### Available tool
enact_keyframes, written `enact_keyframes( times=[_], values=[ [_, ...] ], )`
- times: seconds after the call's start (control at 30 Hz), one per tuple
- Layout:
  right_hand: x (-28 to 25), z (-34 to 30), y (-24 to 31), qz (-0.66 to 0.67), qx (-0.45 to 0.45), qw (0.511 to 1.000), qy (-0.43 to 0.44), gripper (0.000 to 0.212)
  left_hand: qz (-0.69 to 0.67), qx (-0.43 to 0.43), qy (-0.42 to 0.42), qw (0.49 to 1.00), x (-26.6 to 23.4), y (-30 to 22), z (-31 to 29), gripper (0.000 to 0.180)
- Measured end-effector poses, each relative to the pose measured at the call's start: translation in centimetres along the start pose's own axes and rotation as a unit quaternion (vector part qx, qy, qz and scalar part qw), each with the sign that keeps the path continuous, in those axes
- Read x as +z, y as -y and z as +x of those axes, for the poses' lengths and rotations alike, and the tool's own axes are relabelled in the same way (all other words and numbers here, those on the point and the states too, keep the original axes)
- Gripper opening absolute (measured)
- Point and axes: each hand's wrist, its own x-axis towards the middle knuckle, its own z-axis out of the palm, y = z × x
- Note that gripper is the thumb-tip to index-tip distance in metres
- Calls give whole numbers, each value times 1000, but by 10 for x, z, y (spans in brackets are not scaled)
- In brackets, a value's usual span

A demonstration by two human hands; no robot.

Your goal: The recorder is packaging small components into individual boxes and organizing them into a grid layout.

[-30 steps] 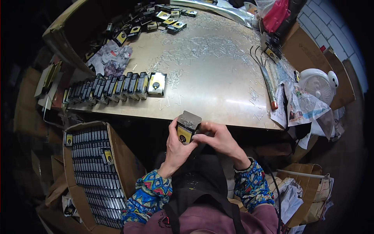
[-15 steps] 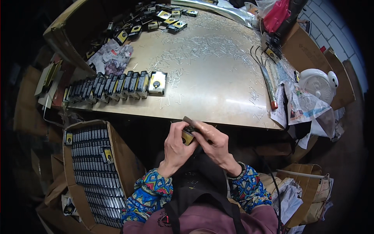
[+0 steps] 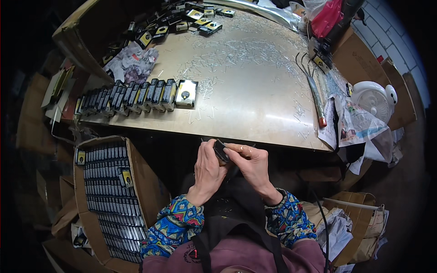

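A small black-and-yellow box (image 3: 221,151) is held just off the table's near edge, its dark end turned up. My left hand (image 3: 208,169) wraps round its left side, fingers closed. From the right, my right hand (image 3: 251,166) grips the box's upper end with its thumb and fingers. Most of the box's printed face is hidden by the hands. Beyond them on the table, a single box (image 3: 186,93) lies face up at the right end of a row of upright boxes (image 3: 143,96).
Bent wire pieces (image 3: 246,48) are strewn over the table (image 3: 248,120). Loose boxes (image 3: 182,26) pile at the back left. A carton (image 3: 149,182) packed with boxes stands lower left. A small rake (image 3: 316,102), papers (image 3: 357,118) and a white fan (image 3: 373,101) are at right.
The box has been tilted between my hands, so its dark end shows more and its yellow face is out of sight. The brownish flap-like piece upright at its top no longer shows.
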Motion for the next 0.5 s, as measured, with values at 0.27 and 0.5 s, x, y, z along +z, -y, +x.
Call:
enact_keyframes(
  times=[0.27,0.5],
  values=[
    [12,1,-10,-202,-207,956,-42,18,-4,-31,8,999,3,9,4,46],
    [11,37,4,-206,-174,954,131,15,-113,-160,42,980,-19,17,10,55]
  ],
)
